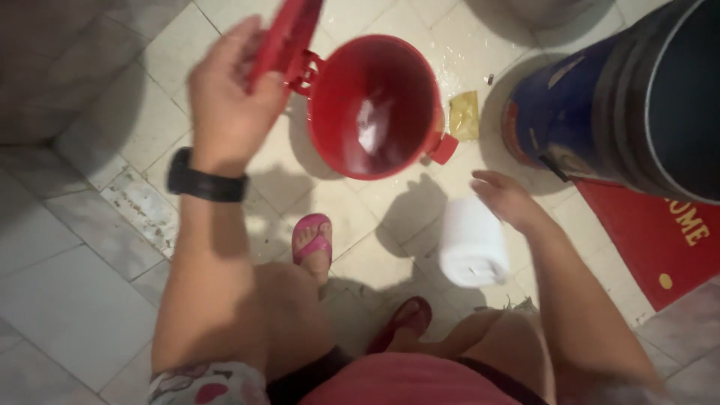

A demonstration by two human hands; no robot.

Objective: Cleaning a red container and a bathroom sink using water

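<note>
My left hand (pixel 225 97), with a black watch at the wrist, grips the red lid (pixel 286 36) and holds it swung up over its hinge. Below it stands the open red bin (pixel 373 105) on the tiled floor, with a bit of white stuff inside. My right hand (pixel 504 199) holds a white roll of paper (pixel 472 244), blurred, a little to the right of and nearer to me than the bin. My feet in pink sandals (pixel 313 238) are on the tiles in front of the bin.
A large blue drum (pixel 600 112) stands at the right on a red doormat (pixel 660 240). A yellow scrap (pixel 463 115) lies on the wet tiles between bin and drum. A grey stone ledge (pixel 52 67) fills the upper left.
</note>
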